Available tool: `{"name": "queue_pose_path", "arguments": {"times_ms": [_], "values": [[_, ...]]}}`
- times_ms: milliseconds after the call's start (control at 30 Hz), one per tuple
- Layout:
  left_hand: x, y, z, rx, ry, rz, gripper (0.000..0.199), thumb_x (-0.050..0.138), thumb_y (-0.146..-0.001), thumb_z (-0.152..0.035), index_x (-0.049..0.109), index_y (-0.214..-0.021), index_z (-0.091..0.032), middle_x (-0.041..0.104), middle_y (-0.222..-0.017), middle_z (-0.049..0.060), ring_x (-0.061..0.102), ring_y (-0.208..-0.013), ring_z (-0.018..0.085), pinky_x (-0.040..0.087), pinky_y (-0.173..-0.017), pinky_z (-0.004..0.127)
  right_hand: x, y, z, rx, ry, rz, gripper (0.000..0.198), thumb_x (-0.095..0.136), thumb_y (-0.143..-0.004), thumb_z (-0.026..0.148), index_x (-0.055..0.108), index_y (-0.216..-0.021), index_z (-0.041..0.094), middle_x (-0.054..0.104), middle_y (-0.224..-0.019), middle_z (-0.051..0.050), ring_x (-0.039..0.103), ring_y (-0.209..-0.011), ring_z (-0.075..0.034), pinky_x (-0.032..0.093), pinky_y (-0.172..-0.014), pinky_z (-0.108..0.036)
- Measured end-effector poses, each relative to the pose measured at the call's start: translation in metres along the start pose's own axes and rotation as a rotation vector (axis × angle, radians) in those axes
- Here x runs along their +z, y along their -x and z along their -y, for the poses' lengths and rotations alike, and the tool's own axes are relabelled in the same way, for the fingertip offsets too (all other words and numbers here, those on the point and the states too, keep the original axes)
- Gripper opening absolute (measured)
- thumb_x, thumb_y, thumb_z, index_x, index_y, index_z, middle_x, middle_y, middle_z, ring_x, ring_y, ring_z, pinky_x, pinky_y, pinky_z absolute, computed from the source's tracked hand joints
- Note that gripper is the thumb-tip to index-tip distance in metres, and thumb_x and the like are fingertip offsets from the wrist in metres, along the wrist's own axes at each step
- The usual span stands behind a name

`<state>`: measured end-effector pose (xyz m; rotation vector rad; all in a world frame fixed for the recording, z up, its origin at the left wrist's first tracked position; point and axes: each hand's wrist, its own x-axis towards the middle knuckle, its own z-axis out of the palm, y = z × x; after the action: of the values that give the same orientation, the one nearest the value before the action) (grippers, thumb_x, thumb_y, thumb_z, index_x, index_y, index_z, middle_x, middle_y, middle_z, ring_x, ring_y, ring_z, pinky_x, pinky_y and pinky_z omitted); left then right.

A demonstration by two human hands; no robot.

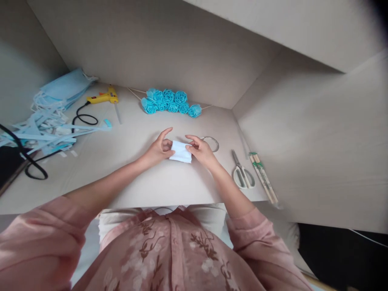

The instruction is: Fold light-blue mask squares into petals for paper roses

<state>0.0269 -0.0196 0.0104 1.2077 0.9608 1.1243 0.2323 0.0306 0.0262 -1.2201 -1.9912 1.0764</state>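
A small pale blue-white folded piece of fabric (pixel 181 152), like cut face-mask material, is held up over the table between my two hands. My left hand (pixel 158 148) pinches its left edge between thumb and fingers, with the index finger raised. On the other side, my right hand (pixel 202 151) grips the right edge, its thumb lying on the front face. The fingertips behind the fabric are hidden. Just beyond my right hand lies a thin ring (pixel 216 142), perhaps a roll of tape or wire, partly covered by the hand.
Blue fabric roses (pixel 168 97) on sticks lie along the back wall. At left are a yellow glue gun (pixel 103 97) with a black cord, stacked face masks (pixel 62 91) and a heap of cut strips (pixel 48 129). Scissors (pixel 242 173) and packaged wooden sticks (pixel 263 178) lie at right.
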Motion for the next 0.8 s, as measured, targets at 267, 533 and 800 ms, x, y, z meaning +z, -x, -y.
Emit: {"name": "queue_pose_path", "arguments": {"times_ms": [267, 533, 800], "values": [[-0.006, 0.003, -0.001, 0.206, -0.597, -0.211, 0.074, 0.059, -0.078, -0.016, 0.034, -0.147, -0.023, 0.062, -0.099, 0.003, 0.059, -0.074, 0.012, 0.048, -0.073, 0.027, -0.004, -0.019, 0.008, -0.005, 0.398, 0.094, 0.04, 0.058, -0.085, 0.018, 0.062, -0.125, 0.023, 0.07, -0.092, -0.005, 0.062, -0.077, -0.016, 0.047, -0.078, -0.031], [0.004, 0.011, -0.001, 0.503, -1.086, 0.259, 0.036, 0.056, -0.089, -0.029, 0.063, -0.123, -0.018, 0.062, -0.132, 0.012, 0.051, -0.129, 0.027, 0.029, -0.115, 0.048, 0.0, -0.017, 0.008, -0.037, 0.479, 0.069, 0.038, 0.055, -0.088, 0.019, 0.061, -0.126, 0.021, 0.072, -0.098, -0.007, 0.066, -0.088, -0.02, 0.049, -0.085, -0.034], [0.008, 0.017, 0.005, 0.548, -1.084, 0.257, 0.032, 0.054, -0.092, -0.034, 0.068, -0.116, -0.017, 0.067, -0.126, 0.011, 0.059, -0.121, 0.025, 0.044, -0.105, 0.042, 0.001, -0.012, 0.004, -0.097, 0.466, 0.027, 0.039, 0.053, -0.088, 0.015, 0.061, -0.127, 0.02, 0.071, -0.11, -0.009, 0.066, -0.097, -0.021, 0.049, -0.091, -0.035]]}}
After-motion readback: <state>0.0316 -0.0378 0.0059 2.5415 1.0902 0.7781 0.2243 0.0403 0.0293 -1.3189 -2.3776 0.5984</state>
